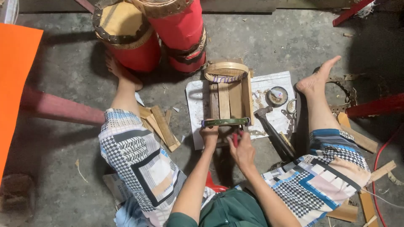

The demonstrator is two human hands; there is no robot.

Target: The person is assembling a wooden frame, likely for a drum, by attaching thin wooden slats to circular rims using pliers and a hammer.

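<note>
Orange panel [14,84]: a flat sheet fills the far left edge of the frame, beside a dull red beam [59,110] on the concrete floor [269,38].
Red drums [155,33]: two cylinders with studded bands stand at upper centre, just above the person's bare foot.
Wood offcuts [160,126]: short slats lie left of centre, against the patterned trouser leg.
Left hand [209,137]: grip closed around the near left end of the green metal bar [226,122], which lies across the near edge of the wooden frame [229,98].
Wooden frame: a slatted frame at centre frame, resting on a white sheet [265,84] spread on the floor, with a bent bamboo hoop [226,69] at its far end.
Right hand [241,150]: just right of the left hand, grip closed on a small red-handled tool [235,140] held below the bar; its tip cannot be made out.
Hammer [272,129]: lies right of the frame, head toward it, untouched.
Round tin [277,96]: sits on the sheet, upper right of the hammer.
Red cable [378,168]: curves along the right edge.
</note>
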